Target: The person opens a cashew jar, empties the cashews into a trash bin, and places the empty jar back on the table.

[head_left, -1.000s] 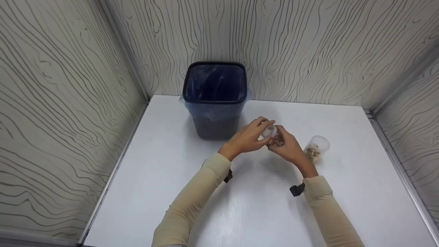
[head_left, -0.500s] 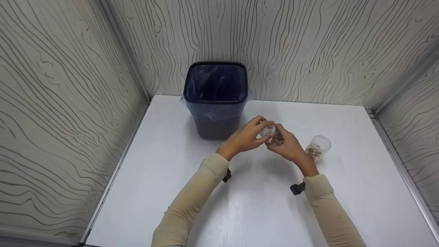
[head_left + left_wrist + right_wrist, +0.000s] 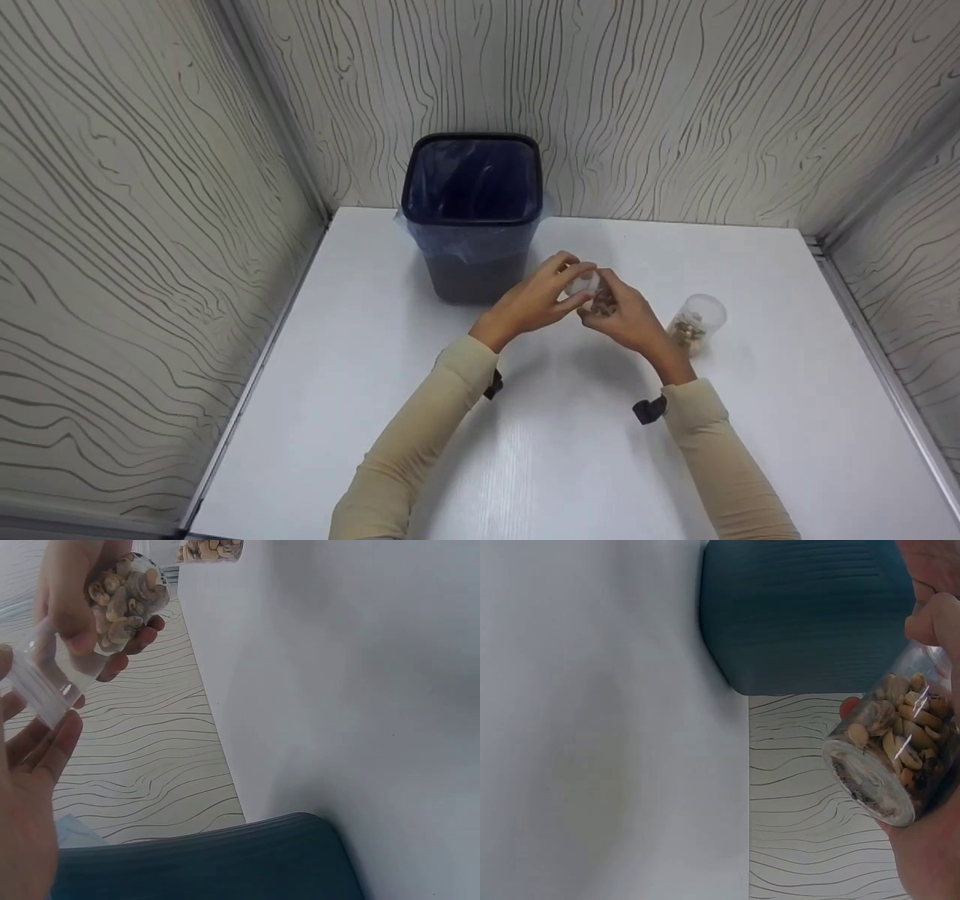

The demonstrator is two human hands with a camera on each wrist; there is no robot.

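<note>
Containing tan pieces (image 3: 911, 727): clear handheld jar (image 3: 868, 778)

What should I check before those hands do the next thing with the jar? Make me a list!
1. Right hand grips the held jar: ok, it curls round it.
2. Left hand has the jar's top end: ok, it pinches it.
3. Top end loosened: cannot tell.
4. Bin open, bag in place: ok.
5. Held jar over the bin, if pouring comes next: not ok, it's to the bin's right in the head view.
6. Second jar free of the right wrist: cannot tell, the wrist hides part.
</note>
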